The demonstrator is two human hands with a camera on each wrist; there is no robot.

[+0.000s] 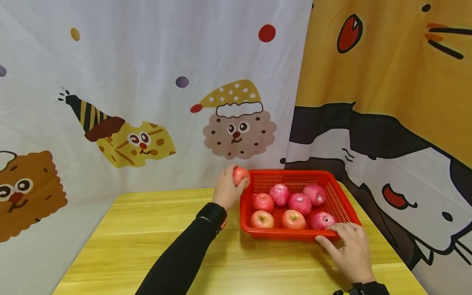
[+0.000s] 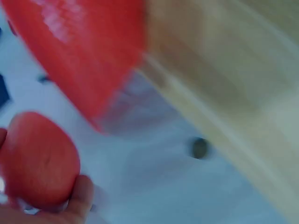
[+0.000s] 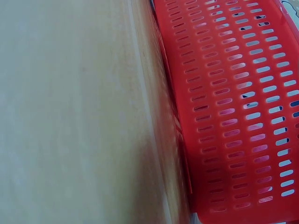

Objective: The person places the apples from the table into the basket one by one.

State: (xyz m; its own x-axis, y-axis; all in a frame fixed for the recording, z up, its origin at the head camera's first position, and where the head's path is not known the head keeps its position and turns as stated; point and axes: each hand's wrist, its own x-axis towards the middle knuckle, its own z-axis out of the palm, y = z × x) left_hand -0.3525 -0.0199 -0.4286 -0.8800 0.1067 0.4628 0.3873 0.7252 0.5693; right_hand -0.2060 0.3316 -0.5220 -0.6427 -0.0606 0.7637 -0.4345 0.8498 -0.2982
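Observation:
In the head view my left hand [image 1: 227,189] holds a red apple [image 1: 241,175] just above the back left corner of a red plastic basket [image 1: 291,234]. The left wrist view shows the same apple [image 2: 41,161] between the thumb and fingers, apart from the basket. My right hand [image 1: 350,248] grips the basket's front rim near its right corner, fingers over the edge and thumb outside. Several apples lie in the basket, among them a pale red apple [image 1: 293,219] at the front and a dark pink apple [image 1: 314,195] at the back right. The right wrist view shows the slotted basket wall [image 3: 243,107], without the hand.
The basket stands on a light wood-grain table [image 1: 155,229], toward its right back part. A white curtain [image 1: 147,53] with cartoon prints hangs behind the table. On the right hangs an orange, black and white cartoon cloth [image 1: 387,82].

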